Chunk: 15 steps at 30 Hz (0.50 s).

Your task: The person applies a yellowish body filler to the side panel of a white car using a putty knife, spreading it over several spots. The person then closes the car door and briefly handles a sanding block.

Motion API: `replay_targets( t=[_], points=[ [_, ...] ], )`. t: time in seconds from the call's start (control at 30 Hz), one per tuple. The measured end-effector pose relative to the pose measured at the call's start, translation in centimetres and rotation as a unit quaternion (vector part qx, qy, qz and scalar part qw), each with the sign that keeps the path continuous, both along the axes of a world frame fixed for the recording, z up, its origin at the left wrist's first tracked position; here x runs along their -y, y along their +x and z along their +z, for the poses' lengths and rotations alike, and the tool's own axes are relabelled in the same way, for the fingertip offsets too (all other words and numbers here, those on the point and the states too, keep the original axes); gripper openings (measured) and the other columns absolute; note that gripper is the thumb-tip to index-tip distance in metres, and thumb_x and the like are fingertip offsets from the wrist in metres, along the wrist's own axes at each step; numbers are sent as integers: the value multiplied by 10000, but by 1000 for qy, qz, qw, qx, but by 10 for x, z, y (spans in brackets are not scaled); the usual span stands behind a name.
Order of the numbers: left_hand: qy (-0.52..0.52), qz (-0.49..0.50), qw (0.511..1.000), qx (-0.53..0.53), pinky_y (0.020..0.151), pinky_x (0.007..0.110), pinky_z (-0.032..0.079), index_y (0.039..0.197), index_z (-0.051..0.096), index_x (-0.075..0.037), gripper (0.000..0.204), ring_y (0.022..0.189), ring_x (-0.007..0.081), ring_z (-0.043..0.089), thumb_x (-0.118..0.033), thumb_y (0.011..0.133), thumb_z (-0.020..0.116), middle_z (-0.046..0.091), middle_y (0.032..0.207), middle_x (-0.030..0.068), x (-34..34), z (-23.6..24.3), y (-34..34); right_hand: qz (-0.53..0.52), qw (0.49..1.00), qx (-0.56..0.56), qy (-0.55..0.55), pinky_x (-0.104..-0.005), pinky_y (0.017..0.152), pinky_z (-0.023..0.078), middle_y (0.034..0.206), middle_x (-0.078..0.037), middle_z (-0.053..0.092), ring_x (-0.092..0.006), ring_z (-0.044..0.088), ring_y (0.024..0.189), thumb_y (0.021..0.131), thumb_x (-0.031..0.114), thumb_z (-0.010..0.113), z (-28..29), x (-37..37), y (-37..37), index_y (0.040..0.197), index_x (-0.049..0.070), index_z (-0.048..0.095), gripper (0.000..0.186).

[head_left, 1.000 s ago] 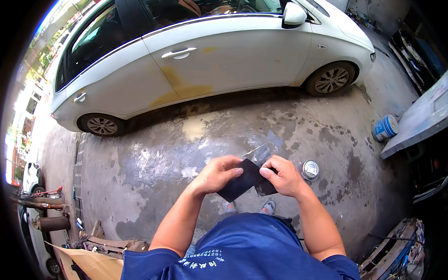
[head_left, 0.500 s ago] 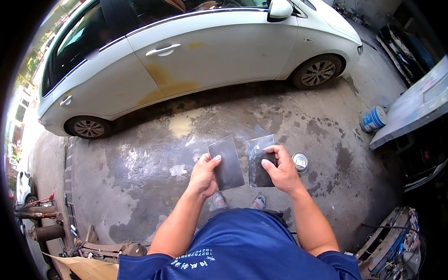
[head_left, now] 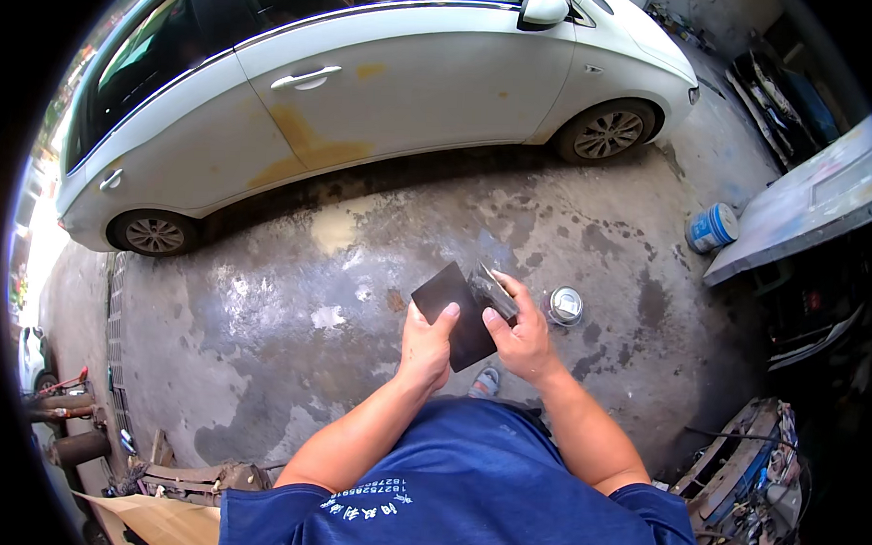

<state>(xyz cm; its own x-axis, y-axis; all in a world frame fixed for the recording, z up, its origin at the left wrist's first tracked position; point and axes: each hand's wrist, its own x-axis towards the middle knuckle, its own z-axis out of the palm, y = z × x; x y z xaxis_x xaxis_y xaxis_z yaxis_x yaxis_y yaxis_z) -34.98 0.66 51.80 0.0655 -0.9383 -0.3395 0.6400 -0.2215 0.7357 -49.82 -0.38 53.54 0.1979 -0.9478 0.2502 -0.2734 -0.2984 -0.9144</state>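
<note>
My left hand (head_left: 426, 347) grips a thin, dark rectangular plate (head_left: 457, 307) by its near-left edge, the thumb lying on its face. In my right hand (head_left: 526, 341) a second plate (head_left: 494, 292) of similar dark colour is pinched between thumb and fingers. It is tilted almost edge-on, with greyish smears on its surface. The two plates meet or nearly meet at the right side of the first one; whether they touch I cannot tell. Both are held above the floor in front of my body.
A white car (head_left: 404, 79) with yellowish-brown patches on its doors stands ahead. A round tin (head_left: 564, 306) sits on the stained concrete floor right of my hands. Further right are a blue-and-white bucket (head_left: 712, 228) and a pale panel (head_left: 813, 204). Scrap parts (head_left: 751, 476) lie lower right.
My hands have come together, bringing the separate plates close. The right plate has turned from nearly face-on to almost edge-on. The view has shifted slightly.
</note>
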Motion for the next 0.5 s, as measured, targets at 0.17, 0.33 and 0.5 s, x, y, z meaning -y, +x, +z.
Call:
replay_targets(
  t=[0.17,0.33,0.5],
  points=[
    [-90,-2,993,83,839,310,527,1186,456,-35,300,959,156,609,-7,907,564,605,1088,86,8,-10,8,21,998,-55,3,-341,932,436,1201,-180,541,-315,564,1073,906,66,537,1,-12,7,1227,-16,538,331],
    [-136,-30,984,107,836,281,504,1172,484,-5,261,941,136,600,-8,917,540,617,1060,81,15,3,18,75,990,-115,12,-358,918,442,1203,-196,529,-336,549,1071,903,31,516,3,-13,-1,1199,-25,543,302],
    [-87,-5,992,87,856,309,515,1183,469,-24,290,945,154,616,-7,908,560,618,1071,88,8,12,14,41,986,-142,-80,-372,919,451,1212,-199,509,-350,538,1089,893,7,517,29,0,12,1278,-28,486,388]
  ],
)
